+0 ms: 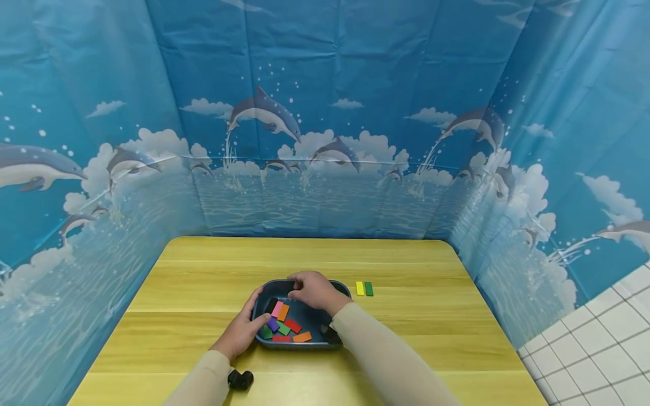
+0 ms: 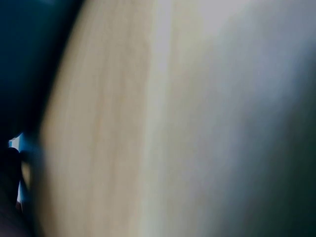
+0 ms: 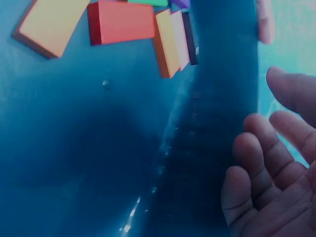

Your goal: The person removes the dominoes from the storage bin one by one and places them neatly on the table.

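A dark blue tray (image 1: 317, 324) lies on the wooden table, with several small coloured blocks gathered in its left half. Among them are a black block (image 1: 271, 305), a pink block (image 1: 277, 309), an orange block (image 1: 283, 313) and a purple block (image 1: 273, 324). My left hand (image 1: 242, 329) grips the tray's left side, thumb over the rim. Above the tray's far side hovers my right hand (image 1: 316, 290), its fingers loosely curled with nothing between them. In the right wrist view, that hand (image 3: 279, 173) is apart from the red block (image 3: 126, 22). The left wrist view is blurred.
Right of the tray, a yellow block (image 1: 360, 288) and a green block (image 1: 368, 288) lie side by side on the table (image 1: 431, 316). A blue dolphin-print curtain (image 1: 325, 197) encloses the table's back and sides. A black device (image 1: 240, 379) sits at my left wrist.
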Demonstrator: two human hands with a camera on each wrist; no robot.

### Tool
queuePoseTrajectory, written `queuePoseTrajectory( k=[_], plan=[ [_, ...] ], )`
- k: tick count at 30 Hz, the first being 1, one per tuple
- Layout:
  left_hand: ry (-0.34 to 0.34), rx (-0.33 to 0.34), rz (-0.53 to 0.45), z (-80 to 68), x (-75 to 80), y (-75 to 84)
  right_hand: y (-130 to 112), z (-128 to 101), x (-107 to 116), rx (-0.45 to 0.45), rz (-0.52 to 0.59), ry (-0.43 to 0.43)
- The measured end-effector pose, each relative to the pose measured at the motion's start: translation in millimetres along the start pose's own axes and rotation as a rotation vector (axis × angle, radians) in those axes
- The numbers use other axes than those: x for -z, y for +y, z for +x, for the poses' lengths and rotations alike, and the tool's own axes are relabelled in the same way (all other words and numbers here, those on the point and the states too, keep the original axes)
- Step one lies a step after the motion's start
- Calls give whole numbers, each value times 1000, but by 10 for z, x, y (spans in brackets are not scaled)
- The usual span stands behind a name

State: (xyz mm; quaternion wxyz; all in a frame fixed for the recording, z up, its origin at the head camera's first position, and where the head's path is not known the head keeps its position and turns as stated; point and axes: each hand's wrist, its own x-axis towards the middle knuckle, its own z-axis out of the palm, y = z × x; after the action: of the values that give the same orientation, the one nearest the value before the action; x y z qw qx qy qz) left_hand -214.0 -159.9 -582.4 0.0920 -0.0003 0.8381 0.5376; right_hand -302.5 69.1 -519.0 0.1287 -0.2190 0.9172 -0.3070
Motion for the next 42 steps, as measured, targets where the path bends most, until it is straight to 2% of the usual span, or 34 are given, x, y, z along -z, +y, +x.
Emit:
queuePoseTrajectory(
  k=[8, 17, 27, 37, 42],
  plan=[
    [-10, -4, -15, 26, 2, 1, 22, 87, -80, -18, -5, -67],
    [4, -13, 3, 21, -11, 0, 197, 115, -261, -55, 55, -152],
    [17, -24, 17, 19, -29, -40, 217, 144, -389, -41, -35, -159],
    [12, -24, 14, 10, -29, -23, 272, 158, -397, -37, 13, -156],
    [14, -28, 13, 20, -31, -20, 263, 163, -393, -25, 4, -160]
  ],
)
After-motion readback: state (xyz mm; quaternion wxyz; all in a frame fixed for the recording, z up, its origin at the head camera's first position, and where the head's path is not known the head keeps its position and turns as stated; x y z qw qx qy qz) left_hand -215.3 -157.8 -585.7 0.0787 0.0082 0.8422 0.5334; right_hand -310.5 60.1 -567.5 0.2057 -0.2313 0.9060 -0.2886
